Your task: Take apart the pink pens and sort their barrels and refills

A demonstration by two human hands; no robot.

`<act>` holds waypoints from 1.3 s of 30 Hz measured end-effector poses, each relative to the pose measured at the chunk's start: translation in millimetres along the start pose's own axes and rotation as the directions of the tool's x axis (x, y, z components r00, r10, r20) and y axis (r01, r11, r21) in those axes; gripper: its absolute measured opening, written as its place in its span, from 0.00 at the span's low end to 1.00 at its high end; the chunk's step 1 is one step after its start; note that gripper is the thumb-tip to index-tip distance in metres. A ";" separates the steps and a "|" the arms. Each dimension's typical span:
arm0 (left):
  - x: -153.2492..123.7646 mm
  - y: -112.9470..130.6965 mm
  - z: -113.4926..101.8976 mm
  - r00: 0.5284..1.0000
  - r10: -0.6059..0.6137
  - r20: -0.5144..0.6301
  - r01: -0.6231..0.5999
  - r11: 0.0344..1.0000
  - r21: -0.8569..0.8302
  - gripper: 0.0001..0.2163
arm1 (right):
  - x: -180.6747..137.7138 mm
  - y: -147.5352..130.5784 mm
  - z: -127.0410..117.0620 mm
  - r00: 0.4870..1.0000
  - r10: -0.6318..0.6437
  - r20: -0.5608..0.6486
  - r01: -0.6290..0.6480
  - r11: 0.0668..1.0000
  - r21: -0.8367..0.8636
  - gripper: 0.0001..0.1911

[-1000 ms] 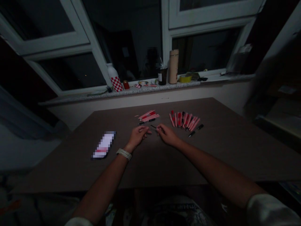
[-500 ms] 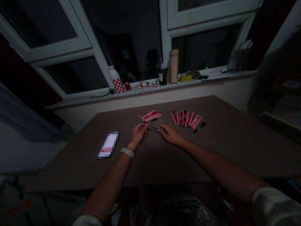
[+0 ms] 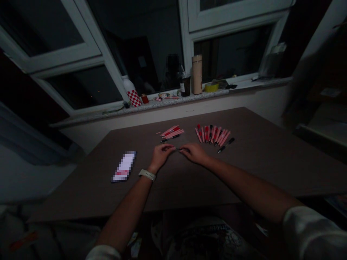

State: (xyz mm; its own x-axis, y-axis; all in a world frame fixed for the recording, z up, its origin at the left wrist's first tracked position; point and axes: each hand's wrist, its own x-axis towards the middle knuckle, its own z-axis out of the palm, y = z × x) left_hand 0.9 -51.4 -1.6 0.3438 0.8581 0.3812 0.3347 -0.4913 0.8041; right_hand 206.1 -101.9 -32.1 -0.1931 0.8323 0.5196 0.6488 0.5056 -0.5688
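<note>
A thin dark pen [image 3: 179, 149] spans the small gap between my two hands above the brown table [image 3: 244, 169]. My left hand [image 3: 160, 156], with a pale watch on the wrist, pinches one end. My right hand [image 3: 194, 153] pinches the other end, so both hands are closed on it. Just beyond my hands lies a small pile of pink and red pens [image 3: 171, 132]. To its right a fanned row of pink and red pens [image 3: 213, 134] lies on the table, with a dark pen [image 3: 225, 144] beside it.
A phone [image 3: 124, 171] with a lit screen lies on the table to the left of my left wrist. The windowsill behind holds a red-checked bottle [image 3: 131, 92], a tall beige flask [image 3: 197, 74], a dark cup [image 3: 185, 86] and a yellow tape roll [image 3: 211, 87].
My hands have come closer together, and the dark pen between them shows less of its length. The view has shifted slightly.
</note>
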 end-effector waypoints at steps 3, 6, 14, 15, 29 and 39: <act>-0.3 -0.6 1.1 0.998 -0.068 0.020 0.069 0.996 -0.056 0.13 | -0.2 0.6 -3.2 1.000 -0.024 -0.013 0.024 1.000 -0.012 0.12; 0.0 -2.0 1.4 0.991 -0.126 0.052 0.131 0.985 -0.114 0.14 | -0.4 -1.6 -5.1 1.000 -0.011 -0.007 0.011 1.000 -0.011 0.12; 0.4 -1.4 -1.2 0.994 -0.100 0.042 0.104 0.987 -0.121 0.14 | -0.6 -4.0 -2.5 1.000 -0.001 -0.008 0.001 1.000 0.030 0.13; 0.6 -2.0 -1.2 0.994 -0.097 0.043 0.102 0.988 -0.120 0.14 | -0.6 -3.8 -3.0 1.000 -0.010 -0.006 0.010 1.000 0.018 0.13; -1.1 -1.5 0.9 0.997 -0.069 0.030 0.072 0.993 -0.089 0.14 | -2.9 -15.3 -10.9 0.994 -0.106 0.023 0.108 0.949 -0.295 0.16; -0.2 -3.9 4.2 0.994 -0.101 0.045 0.107 0.982 -0.157 0.14 | -2.3 -13.2 -7.1 0.999 -0.018 -0.038 0.010 0.981 -0.192 0.15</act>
State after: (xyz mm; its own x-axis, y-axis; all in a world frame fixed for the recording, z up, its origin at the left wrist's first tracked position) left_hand 3.2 -50.2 -6.6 0.3475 0.8957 0.2775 0.2271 -0.3675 0.9019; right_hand 203.3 -112.1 -21.2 -0.1766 0.8138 0.5537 0.7762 0.4610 -0.4301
